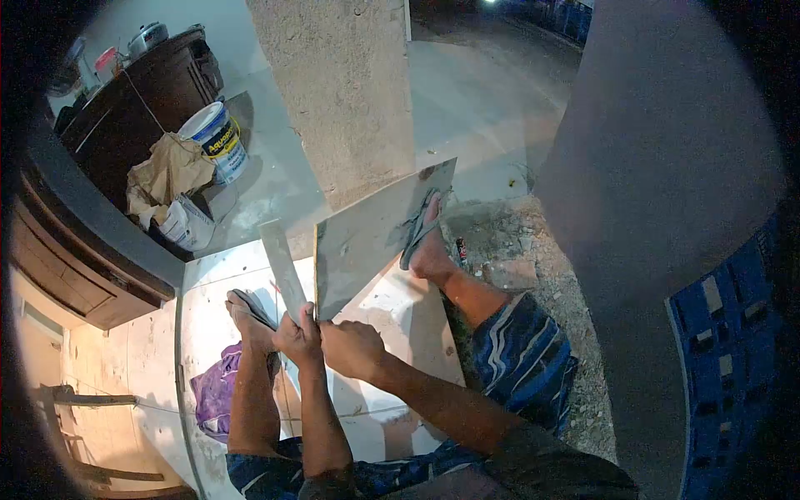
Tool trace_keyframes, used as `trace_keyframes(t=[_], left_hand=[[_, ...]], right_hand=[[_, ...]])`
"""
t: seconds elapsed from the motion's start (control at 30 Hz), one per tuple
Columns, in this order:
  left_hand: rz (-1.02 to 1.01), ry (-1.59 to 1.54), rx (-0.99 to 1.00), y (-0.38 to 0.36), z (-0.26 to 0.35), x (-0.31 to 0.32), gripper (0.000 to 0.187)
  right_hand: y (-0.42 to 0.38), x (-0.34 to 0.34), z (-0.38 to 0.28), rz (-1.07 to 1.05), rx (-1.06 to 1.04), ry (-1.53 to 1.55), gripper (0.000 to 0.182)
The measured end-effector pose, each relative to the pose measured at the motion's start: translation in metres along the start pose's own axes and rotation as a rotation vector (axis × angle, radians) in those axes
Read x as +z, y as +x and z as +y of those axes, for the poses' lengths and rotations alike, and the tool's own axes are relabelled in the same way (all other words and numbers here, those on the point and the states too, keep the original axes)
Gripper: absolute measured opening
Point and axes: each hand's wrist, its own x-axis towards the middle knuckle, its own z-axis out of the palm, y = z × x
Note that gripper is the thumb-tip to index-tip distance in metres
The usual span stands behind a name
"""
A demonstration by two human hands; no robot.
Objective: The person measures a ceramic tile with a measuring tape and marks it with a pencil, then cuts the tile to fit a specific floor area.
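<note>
One board (375, 237) slants over white tile (208, 292), one sandalled foot (427, 246) against it, one foot (247, 317) to its left. At its near corner, the left hand (297, 337) curls round one strip (285, 271); the right hand (354, 347) is closed, its hold unclear. Left of the board: two buckets (227, 154), one sack (171, 171), one cloth (218, 396); right, rubble (517, 250); beyond, one pillar (346, 92).

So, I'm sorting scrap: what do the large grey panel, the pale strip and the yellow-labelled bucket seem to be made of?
Large grey panel: perhaps tile or coated board; smooth, dull, smudged face, thin yellowish edge.
Pale strip: possibly tile or metal; flat and dull with straight edges, but the look leaves it open.
Yellow-labelled bucket: most likely plastic; slight sheen, rounded rim, printed wall.
</note>
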Motion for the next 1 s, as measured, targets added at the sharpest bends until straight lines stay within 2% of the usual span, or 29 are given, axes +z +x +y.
trace_keyframes(t=[0.03,0.1,0.2,0.23,0.27,0.3,0.37,0.4,0.43,0.47,0.53,0.57,0.63,0.67,0.7,0.73,0.8,0.83,0.87,0.9,1.0], left_hand=[[0.002,0.000,0.000,0.000,0.000,0.000,0.041],[-0.028,-0.100,-0.136,0.001,0.001,0.001,0.041],[-0.048,-0.173,-0.124,0.001,0.002,0.002,0.041],[-0.049,-0.179,-0.121,0.003,-0.021,0.006,0.041],[0.081,0.104,-0.002,0.003,-0.063,0.012,0.043],[0.212,0.388,0.120,0.004,-0.087,0.014,0.044],[0.100,-0.178,-0.420,0.043,-0.042,-0.018,0.034],[0.062,0.008,-0.150,0.041,-0.068,-0.015,0.037],[0.241,0.059,0.113,0.049,-0.013,-0.013,0.047],[0.129,-0.006,0.010,0.036,0.013,-0.015,0.050],[-0.039,-0.230,-0.244,0.021,0.032,-0.018,0.053],[-0.030,-0.235,-0.241,0.025,0.034,-0.021,0.053],[-0.091,-0.308,-0.404,0.033,0.037,-0.038,0.051],[-0.007,-0.622,-0.554,0.035,0.022,-0.033,0.049],[-0.024,-0.421,-0.532,0.033,0.008,-0.034,0.045],[-0.029,-0.207,-0.519,0.038,0.003,-0.041,0.042],[-0.119,-0.280,-0.458,0.039,0.008,-0.054,0.041],[-0.088,-0.469,-0.415,0.045,0.019,-0.055,0.043],[-0.095,-0.612,-0.472,0.045,0.022,-0.055,0.033],[-0.114,-0.789,-0.533,0.045,0.039,-0.059,0.033],[-0.241,-0.948,-0.505,0.044,0.044,-0.061,0.033]], right_hand=[[0.002,0.002,0.000,0.000,-0.002,-0.002,0.020],[0.003,0.005,0.002,0.041,-0.036,0.016,0.019],[-0.021,0.025,0.014,0.112,-0.026,-0.048,0.018],[-0.036,0.034,0.022,0.143,-0.029,-0.036,0.018],[-0.060,0.034,0.029,0.007,-0.002,-0.121,0.019],[-0.087,0.045,0.039,-0.031,0.030,-0.163,0.019],[-0.107,0.065,0.066,-0.087,-0.026,-0.112,0.021],[-0.104,0.060,0.061,-0.109,0.041,-0.070,0.020],[-0.097,0.053,0.053,-0.130,0.099,-0.026,0.020],[-0.085,0.039,0.038,-0.103,0.043,-0.121,0.019],[-0.068,0.031,0.027,-0.026,-0.113,-0.014,0.017],[-0.065,0.028,0.027,-0.003,-0.200,0.006,0.016],[-0.070,0.030,0.032,-0.038,-0.172,-0.015,0.014],[-0.074,0.034,0.034,-0.083,-0.154,-0.026,0.013],[-0.082,0.040,0.046,-0.057,-0.146,-0.016,0.014],[-0.094,0.050,0.064,0.024,-0.163,0.132,0.019],[-0.124,0.031,0.058,0.084,0.000,0.315,0.023],[-0.137,0.028,0.061,0.099,0.024,0.385,0.021],[-0.150,0.028,0.065,0.135,0.009,0.322,0.022],[-0.160,0.027,0.061,0.090,-0.021,0.318,0.022],[-0.185,0.022,0.071,0.175,0.057,0.490,0.025]])
